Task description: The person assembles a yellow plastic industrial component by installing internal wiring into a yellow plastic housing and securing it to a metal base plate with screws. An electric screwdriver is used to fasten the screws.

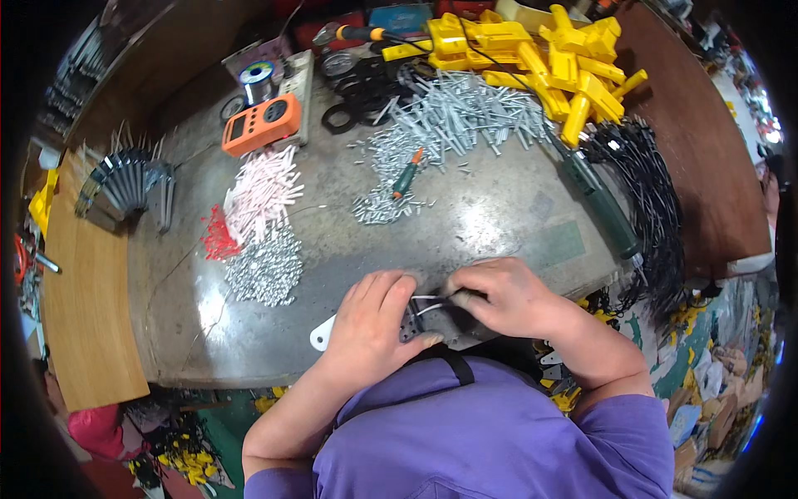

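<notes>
At the table's near edge, my left hand is closed around a small black plastic part. A rounded white tab with a hole sticks out on the left of that hand. Thin white wires run from the black part toward my right hand. My right thumb and fingers are pinched together on the wires' far end; the exact grip is hidden by the fingers. A dark shape beneath the right hand cannot be made out.
Long silver screws, a small green screwdriver, and a green electric screwdriver lie beyond my hands. Yellow housings and black cables are at right; pale pink tubes, metal bits and an orange meter at left.
</notes>
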`<state>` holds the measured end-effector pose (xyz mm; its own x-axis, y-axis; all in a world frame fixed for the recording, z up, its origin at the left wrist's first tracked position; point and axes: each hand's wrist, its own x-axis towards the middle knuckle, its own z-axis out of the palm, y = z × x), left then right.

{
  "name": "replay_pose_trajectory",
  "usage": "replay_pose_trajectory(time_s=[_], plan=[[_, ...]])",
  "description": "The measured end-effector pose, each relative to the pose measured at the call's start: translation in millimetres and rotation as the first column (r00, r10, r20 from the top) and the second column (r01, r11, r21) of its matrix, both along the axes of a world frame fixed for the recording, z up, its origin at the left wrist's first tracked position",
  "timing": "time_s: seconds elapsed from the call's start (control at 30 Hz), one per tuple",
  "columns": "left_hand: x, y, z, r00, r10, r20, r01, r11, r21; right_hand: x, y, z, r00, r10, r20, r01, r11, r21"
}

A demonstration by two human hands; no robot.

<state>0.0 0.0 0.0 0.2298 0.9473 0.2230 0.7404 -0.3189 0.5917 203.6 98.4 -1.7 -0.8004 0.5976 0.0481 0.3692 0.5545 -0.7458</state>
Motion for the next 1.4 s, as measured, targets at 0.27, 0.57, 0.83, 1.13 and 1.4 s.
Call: replay_pose_trajectory(time_s=[0.27, 0.57, 0.83, 1.13, 1.4], plan=[[0, -2, -5, 0.997, 0.06, -0.04, -0.06, 0.998, 0.013, 35, 124, 30, 0.833, -0.55, -0.051, 0.516, 0.74, 0.431], [4, 0, -4, 0.998, 0.048, -0.05, -0.049, 0.998, -0.027, 97, 218, 22, 0.449, -0.809, 0.38, 0.376, 0.557, 0.74], [-3, -8, 0, 0.915, 0.079, 0.395, -0.147, 0.978, 0.146, 61, 78, 85, 0.869, -0.348, -0.352, 0.211, 0.904, -0.371], [8, -39, 11, 0.479, 0.149, 0.865, 0.098, 0.97, -0.221, 9, 104, 45, 0.991, -0.136, 0.017, 0.132, 0.978, 0.161], [2, -56, 4, 0.589, 0.278, 0.759, 0.117, 0.9, -0.42, 14, 176, 4, 0.949, 0.017, 0.313, -0.288, 0.444, 0.848]])
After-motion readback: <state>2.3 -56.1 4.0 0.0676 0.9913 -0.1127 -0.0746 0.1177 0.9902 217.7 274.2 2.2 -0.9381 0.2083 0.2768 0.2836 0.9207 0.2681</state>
